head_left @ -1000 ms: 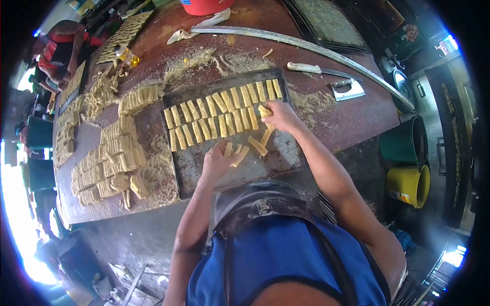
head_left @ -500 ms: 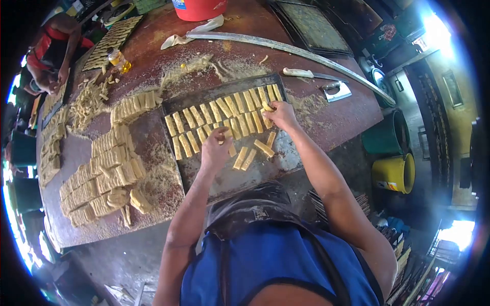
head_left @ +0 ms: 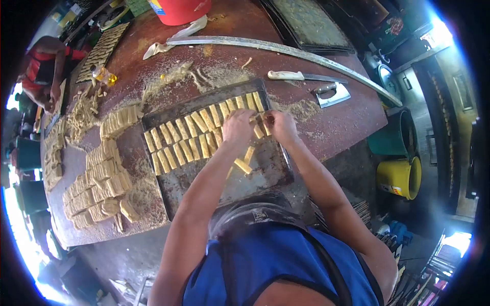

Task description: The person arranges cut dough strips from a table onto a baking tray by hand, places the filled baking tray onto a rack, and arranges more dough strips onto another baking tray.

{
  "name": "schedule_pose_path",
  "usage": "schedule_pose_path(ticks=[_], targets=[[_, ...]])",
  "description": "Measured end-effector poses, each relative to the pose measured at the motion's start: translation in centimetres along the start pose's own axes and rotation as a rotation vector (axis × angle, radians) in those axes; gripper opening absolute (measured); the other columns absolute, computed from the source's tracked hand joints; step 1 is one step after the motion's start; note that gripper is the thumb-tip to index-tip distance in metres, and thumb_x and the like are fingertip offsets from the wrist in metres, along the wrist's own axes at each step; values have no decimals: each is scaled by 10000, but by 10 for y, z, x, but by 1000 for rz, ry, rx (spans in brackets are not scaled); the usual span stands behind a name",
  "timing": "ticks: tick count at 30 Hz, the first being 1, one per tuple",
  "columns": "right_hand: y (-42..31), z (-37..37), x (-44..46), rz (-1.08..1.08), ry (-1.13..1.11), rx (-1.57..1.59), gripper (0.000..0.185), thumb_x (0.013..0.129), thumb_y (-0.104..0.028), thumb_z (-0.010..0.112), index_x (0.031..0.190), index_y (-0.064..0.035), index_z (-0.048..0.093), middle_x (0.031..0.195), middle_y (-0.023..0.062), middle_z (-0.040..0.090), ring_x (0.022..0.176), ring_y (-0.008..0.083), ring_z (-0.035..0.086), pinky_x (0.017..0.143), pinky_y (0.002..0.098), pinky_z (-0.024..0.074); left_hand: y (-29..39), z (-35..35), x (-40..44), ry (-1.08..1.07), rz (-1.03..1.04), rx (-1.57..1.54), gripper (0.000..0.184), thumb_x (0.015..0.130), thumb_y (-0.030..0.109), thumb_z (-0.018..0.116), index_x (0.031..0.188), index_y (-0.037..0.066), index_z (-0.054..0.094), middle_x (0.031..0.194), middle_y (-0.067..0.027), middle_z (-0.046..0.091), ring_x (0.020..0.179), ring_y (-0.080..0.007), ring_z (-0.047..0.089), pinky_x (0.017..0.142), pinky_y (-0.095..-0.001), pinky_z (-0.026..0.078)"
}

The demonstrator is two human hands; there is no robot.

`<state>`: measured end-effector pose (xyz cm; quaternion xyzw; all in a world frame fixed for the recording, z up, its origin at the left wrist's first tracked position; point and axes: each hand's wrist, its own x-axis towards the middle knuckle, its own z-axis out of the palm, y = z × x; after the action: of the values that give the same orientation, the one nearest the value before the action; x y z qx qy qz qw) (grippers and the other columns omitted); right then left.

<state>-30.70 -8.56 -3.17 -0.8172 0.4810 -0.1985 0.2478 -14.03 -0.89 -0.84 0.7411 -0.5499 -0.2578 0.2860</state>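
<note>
A dark metal baking tray (head_left: 204,186) lies in front of me, holding two slanted rows of pale dough sticks (head_left: 182,128). My left hand (head_left: 239,126) is over the right part of the lower row, its fingers curled down; what they grip is hidden. Close beside it, my right hand (head_left: 283,125) is at the right end of that row, fingers bent in a pinch around a dough stick that is mostly covered. Just below the hands, a loose dough stick (head_left: 242,166) lies crooked on the tray, touching another one.
Stacked dough strips (head_left: 104,173) cover the table's left side amid crumbs. Beyond the tray lie a knife (head_left: 286,75), a cleaver (head_left: 334,95) and a long metal bar (head_left: 286,48). A red bucket (head_left: 178,13) stands behind. Another person (head_left: 46,71) works at the far left.
My left hand has moved right, up beside my right hand. The right hand has stayed near the end of the rows. The view has shifted slightly, so the tray appears further left.
</note>
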Motion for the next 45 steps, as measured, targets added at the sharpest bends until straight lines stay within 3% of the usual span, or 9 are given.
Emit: schedule_pose_path(ticks=[2,7,11,14,18,23,29,37,45], targets=[[1,0,-1,-19,-28,45,160,842,-218,695,956,-109,720,831,188,699,792,398,682,715,480,551,-6,-3,-10,152,309,193,386,801,297,779,1134,118,700,1100,-48,669,1073,-271,623,929,-414,482],[-6,-11,1,-39,-91,60,147,844,-203,684,943,-100,717,810,200,686,790,410,672,707,483,542,3,-4,-26,-42,260,284,430,783,325,792,1158,139,693,1155,-60,638,1144,-276,571,998,-433,432],[-22,-32,-16,-143,-2,190,156,836,-174,681,925,-48,704,824,199,692,772,389,682,682,458,548,-6,-34,-42,169,350,200,380,802,286,780,1132,118,692,1119,-79,670,1082,-286,609,948,-414,475],[-37,-27,-47,-69,-230,238,175,818,-194,719,868,-28,709,777,165,716,669,340,698,647,416,575,-18,-66,-79,-102,-95,197,356,783,309,795,1034,86,676,940,-115,695,934,-292,668,815,-420,532],[-86,7,-88,-99,-421,33,193,814,-182,722,933,-32,698,844,152,721,745,332,707,707,433,580,-26,-74,-135,-331,-188,322,362,788,286,785,1060,82,661,960,-141,685,955,-312,666,811,-440,537],[-134,44,-109,-88,-266,-247,304,813,-165,701,1080,-45,620,1037,183,672,963,359,674,836,491,535,-87,-109,-174,-175,-33,257,363,836,287,731,1136,97,656,1045,-135,674,994,-343,656,844,-462,536],[-189,90,-119,40,-239,-244,332,808,-224,723,1068,-44,625,931,222,695,880,395,691,775,503,554,-172,-147,-217,10,111,310,338,860,269,707,1158,121,650,1065,-121,669,1006,-336,655,848,-457,539],[-246,160,-122,69,-345,-41,384,840,-303,740,1078,-17,646,871,222,706,801,345,714,734,450,579,-171,-170,-217,-8,-182,202,402,849,244,732,1207,119,600,1023,-160,702,917,-364,697,776,-476,565],[-250,144,-120,-145,-331,-6,276,808,-119,695,1030,29,621,938,256,680,865,432,676,785,504,551,-199,-170,-230,223,-65,-43,313,806,176,788,1077,50,695,1005,-141,692,901,-295,709,769,-396,577]])
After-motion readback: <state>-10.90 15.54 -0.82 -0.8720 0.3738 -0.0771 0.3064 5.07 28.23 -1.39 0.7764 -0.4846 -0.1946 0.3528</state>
